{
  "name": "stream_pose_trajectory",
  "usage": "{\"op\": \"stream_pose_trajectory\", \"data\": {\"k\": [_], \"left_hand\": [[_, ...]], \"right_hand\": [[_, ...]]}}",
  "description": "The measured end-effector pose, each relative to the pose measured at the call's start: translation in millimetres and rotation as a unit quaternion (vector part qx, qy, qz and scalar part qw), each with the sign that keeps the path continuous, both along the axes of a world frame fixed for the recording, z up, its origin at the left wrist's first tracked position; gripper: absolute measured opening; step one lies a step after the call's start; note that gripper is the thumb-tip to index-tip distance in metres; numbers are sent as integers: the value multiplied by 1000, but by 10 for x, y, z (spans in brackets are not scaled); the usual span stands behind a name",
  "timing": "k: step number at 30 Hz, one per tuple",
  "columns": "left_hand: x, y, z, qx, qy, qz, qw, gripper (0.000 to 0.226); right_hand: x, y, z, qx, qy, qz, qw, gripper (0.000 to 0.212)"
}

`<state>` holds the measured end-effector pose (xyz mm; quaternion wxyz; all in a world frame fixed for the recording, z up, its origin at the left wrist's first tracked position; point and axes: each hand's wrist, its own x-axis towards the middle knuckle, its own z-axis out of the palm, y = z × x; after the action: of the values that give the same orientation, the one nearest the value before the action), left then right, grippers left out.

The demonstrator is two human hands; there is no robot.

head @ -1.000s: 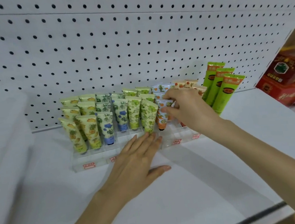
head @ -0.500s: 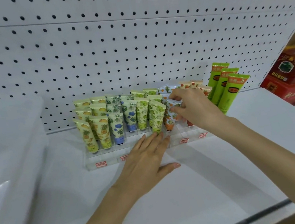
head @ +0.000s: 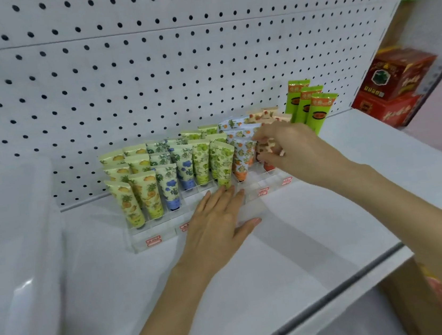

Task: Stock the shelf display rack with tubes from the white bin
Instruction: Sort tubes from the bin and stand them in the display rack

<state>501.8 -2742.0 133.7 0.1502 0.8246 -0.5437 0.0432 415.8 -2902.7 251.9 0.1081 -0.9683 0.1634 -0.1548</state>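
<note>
The right hand (head: 290, 150) has shifted from the orange tube (head: 241, 162) to a red tube (head: 266, 148), apparently pinching it into the rack's (head: 153, 241) right column. The left hand (head: 220, 217) stays flat against the rack front, fingers straight.

Rack (head: 150, 240) on shelf (head: 282, 271), before pegboard (head: 146, 65); tubes (head: 184, 169) in rack; loose tubes (head: 316, 111) just right; bin (head: 19, 208) left; boxes (head: 396, 84) far right.

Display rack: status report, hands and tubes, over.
Left hand flat against display rack front. Right hand pinching red-patterned tube at rack's right end. Nothing blocking.
</note>
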Motion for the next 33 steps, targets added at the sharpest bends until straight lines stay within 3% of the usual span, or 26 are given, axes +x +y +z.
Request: {"op": "stream_pose_trajectory", "data": {"k": [7, 11, 17, 27, 33], "left_hand": [[-234, 104, 249, -6, -11, 12, 1000, 73], [-485, 357, 551, -11, -19, 16, 1000, 69], [-927, 1158, 1134, -28, -63, 29, 997, 65], [-672, 2946, 1708, 40, -122, 132, 983, 78], [56, 3964, 1679, 43, -104, 184, 977, 87]], "right_hand": [[-411, 277, 172, -57, 63, -16, 996, 34], [-619, 458, 357, -138, 120, 14, 983, 38], [-725, 1017, 709, -181, 118, 87, 973, 48], [-367, 2399, 889, -162, 113, 223, 955, 56], [-80, 3015, 799, -66, 130, 242, 959, 53]]}}
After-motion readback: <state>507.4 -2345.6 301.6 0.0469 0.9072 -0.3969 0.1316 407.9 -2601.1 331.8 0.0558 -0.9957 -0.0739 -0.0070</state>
